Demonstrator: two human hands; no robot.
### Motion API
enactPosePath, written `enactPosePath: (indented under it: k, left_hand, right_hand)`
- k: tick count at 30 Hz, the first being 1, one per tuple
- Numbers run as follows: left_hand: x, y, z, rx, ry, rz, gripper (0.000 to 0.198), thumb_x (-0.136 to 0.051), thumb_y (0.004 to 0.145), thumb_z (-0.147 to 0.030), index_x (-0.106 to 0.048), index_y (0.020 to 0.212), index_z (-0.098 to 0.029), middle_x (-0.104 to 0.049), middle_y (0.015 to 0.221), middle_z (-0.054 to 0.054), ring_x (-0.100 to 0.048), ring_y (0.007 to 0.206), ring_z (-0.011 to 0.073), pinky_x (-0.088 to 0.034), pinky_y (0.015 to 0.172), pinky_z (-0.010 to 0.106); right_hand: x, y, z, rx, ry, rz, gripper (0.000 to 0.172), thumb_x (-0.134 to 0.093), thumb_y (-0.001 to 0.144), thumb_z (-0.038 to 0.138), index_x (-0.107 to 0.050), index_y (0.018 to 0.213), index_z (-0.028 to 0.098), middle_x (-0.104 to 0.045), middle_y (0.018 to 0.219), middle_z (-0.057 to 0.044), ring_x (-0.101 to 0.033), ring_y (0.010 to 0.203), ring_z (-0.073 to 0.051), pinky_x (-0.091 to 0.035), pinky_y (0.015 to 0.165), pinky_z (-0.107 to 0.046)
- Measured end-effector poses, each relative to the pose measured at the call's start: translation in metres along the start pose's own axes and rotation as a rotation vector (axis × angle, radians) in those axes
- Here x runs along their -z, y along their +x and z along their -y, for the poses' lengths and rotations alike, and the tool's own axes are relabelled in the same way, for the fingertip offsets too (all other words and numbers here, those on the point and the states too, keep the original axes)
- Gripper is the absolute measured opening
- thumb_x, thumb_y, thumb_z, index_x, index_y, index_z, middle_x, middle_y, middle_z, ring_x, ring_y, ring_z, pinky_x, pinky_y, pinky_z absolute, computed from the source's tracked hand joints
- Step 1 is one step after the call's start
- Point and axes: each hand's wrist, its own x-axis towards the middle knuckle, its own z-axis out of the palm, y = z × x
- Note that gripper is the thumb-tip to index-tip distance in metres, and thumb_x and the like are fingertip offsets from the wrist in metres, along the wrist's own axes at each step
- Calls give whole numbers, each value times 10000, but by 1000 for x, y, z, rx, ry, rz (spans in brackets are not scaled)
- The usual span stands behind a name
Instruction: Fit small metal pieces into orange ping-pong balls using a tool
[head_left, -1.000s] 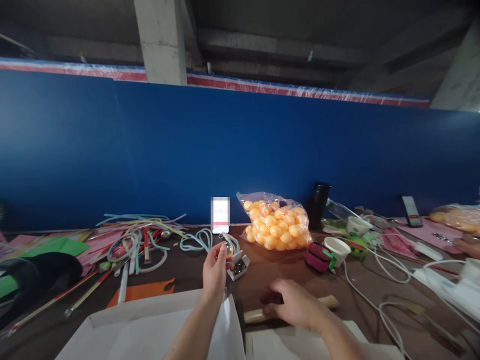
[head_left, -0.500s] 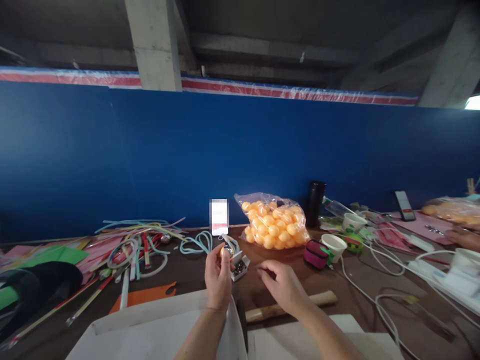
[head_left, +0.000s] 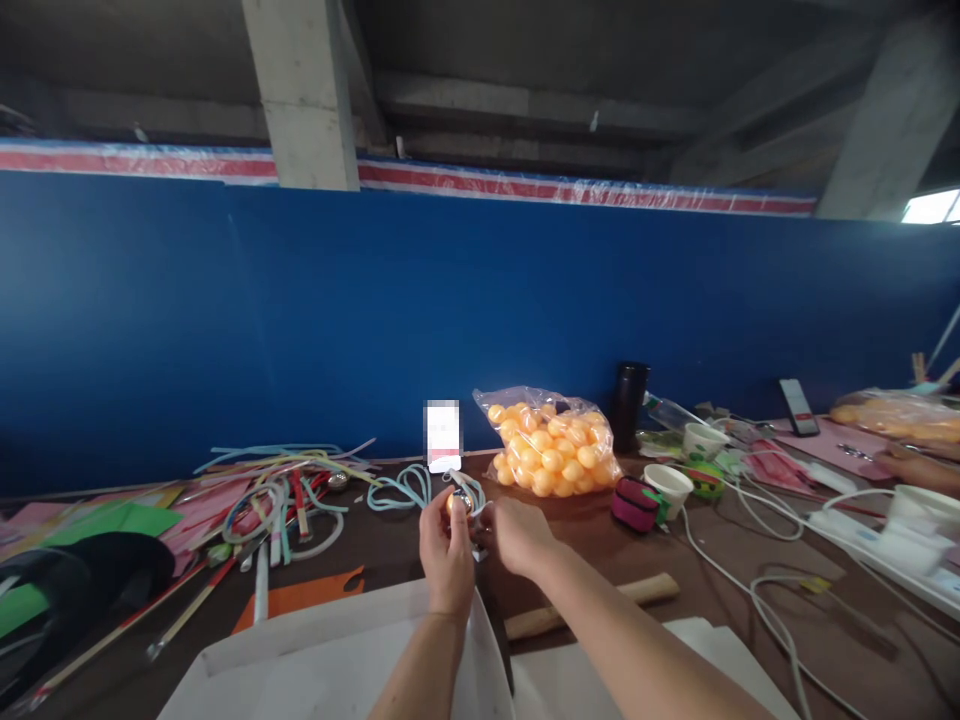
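Observation:
My left hand (head_left: 445,555) is raised over the brown table (head_left: 375,560), its fingers closed round a small orange ball with a shiny metal piece (head_left: 458,501) on it. My right hand (head_left: 517,536) has come up beside it, fingers pinched close to the ball; what they hold, if anything, I cannot make out. A small white box of dark metal bits sits just behind the two hands, mostly hidden. A wooden-handled hammer (head_left: 592,604) lies on the table below my right forearm.
A plastic bag of orange balls (head_left: 551,455) stands behind the hands, with a black tumbler (head_left: 628,405), paper cups (head_left: 669,487) and a pink pouch (head_left: 632,502) to its right. Coloured strips and tubes (head_left: 277,490) lie left. White cables (head_left: 757,560) trail right. Another person's hand (head_left: 911,467) rests far right.
My right hand left the hammer handle and moved up and left to meet my left hand at the ball. The left hand stayed nearly still.

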Motion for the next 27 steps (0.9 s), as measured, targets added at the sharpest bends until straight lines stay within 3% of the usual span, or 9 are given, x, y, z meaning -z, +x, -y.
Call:
enactPosePath:
  k: [5, 10, 20, 27]
  left_hand:
    - [0, 2, 5, -116, 90, -9, 501, -565, 778, -544, -610, 1090, -155, -638, 898, 86, -602, 639, 158, -503, 579, 296]
    - [0, 4, 9, -180, 107, -32, 470, -566, 785, -533, -640, 1050, -153, -659, 896, 95, -625, 693, 176, -508, 596, 295]
    - [-1, 3, 8, -112, 55, 38, 444, -552, 811, -495, -582, 1093, -153, -628, 883, 71, -605, 624, 148, -516, 554, 285]
    - [-1, 4, 8, -111, 70, 11, 467, -572, 786, -515, -609, 1073, -148, -636, 866, 76, -610, 622, 151, -519, 552, 285]
  right_hand:
    - [-12, 9, 4, -40, -5, 73, 173, -558, 794, 342, -711, 805, 262, -740, 838, -55, -700, 822, -244, -457, 618, -272]
    - [-12, 15, 3, -77, -28, 99, 197, -531, 797, 312, -718, 762, 260, -738, 827, -67, -698, 835, -260, -466, 643, -296]
    - [-13, 11, 8, -119, -27, 108, 175, -561, 822, 322, -723, 845, 261, -734, 905, -73, -688, 882, -224, -464, 706, -273]
    - [-14, 10, 13, -162, -28, 90, 173, -567, 831, 322, -720, 875, 251, -730, 930, -83, -682, 905, -228, -466, 738, -285]
